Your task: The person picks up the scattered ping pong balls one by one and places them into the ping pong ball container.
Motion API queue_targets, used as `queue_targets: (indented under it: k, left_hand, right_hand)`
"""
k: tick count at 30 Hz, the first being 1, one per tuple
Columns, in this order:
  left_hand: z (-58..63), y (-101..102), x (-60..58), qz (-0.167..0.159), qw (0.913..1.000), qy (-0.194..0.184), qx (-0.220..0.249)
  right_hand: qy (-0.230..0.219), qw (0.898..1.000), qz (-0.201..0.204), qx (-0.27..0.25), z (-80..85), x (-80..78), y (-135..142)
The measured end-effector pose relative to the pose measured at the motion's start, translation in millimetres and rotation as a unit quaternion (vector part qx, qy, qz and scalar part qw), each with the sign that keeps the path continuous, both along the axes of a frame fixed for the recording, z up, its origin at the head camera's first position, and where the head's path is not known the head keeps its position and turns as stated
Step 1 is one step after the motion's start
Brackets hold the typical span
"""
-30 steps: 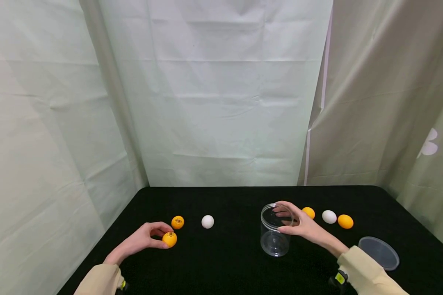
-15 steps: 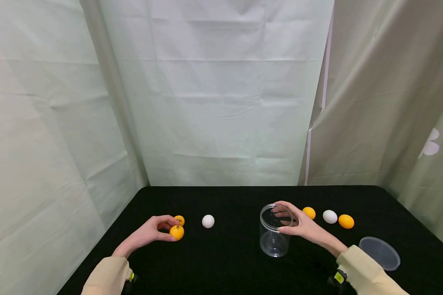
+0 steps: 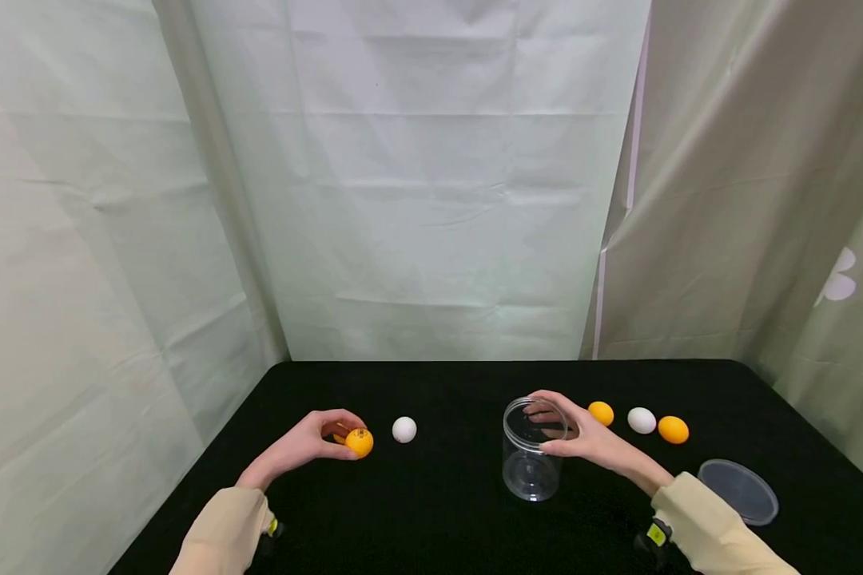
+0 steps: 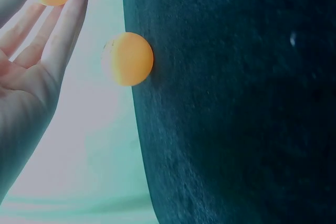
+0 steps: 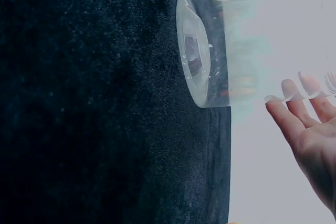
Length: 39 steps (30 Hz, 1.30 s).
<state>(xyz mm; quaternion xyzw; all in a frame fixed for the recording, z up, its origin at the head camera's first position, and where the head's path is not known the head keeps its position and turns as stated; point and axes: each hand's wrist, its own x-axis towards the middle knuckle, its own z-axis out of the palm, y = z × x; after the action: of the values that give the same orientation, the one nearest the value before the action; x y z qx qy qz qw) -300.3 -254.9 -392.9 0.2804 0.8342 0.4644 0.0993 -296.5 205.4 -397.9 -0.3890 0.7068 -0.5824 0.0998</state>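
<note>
My left hand point(image 3: 316, 441) pinches an orange ping-pong ball point(image 3: 360, 442) between thumb and fingers, above the black table. Another orange ping-pong ball point(image 4: 130, 59) rests on the table behind that hand; in the head view the fingers hide most of it. Just right of the held ball lies a white ping-pong ball point(image 3: 404, 430). My right hand point(image 3: 582, 435) grips a clear plastic jar point(image 3: 532, 471) near its rim, thumb at the front and fingers behind. The jar stands upright, its mouth uncovered, and no ball shows inside.
Right of the jar, an orange ball point(image 3: 601, 413), a white ball point(image 3: 642, 421) and another orange ball point(image 3: 673, 430) lie in a row. A translucent round lid point(image 3: 738, 491) lies flat near the table's right side. Pale curtains point(image 3: 431, 200) hang behind the black table point(image 3: 431, 527).
My left hand has moved right and away from me with the orange ping-pong ball, now covering most of the other orange one. The right hand and jar have barely moved.
</note>
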Motion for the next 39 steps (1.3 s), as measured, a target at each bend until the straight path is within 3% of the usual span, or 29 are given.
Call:
queue_targets:
  k: [9, 19, 35, 39]
  left_hand:
    - [1.6, 9, -3.5, -0.001, 0.9998, -0.013, 0.017]
    - [6.5, 21, -2.1, 0.014, 0.9998, 0.007, 0.013]
    - [12.2, 40, -8.2, -0.004, 0.9998, 0.010, 0.017]
    - [21.8, 47, -3.3, -0.015, 0.9996, 0.008, 0.024]
  right_hand:
    - [-0.002, 1.000, 0.010, -0.005, -2.8, -3.1, 1]
    - [-0.021, 1.000, 0.005, 0.007, -0.8, -3.5, 2]
    - [-0.026, 0.999, -0.002, 0.020, 4.5, -3.4, 2]
    - [-0.024, 1.000, 0.000, 0.021, 4.6, -3.0, 2]
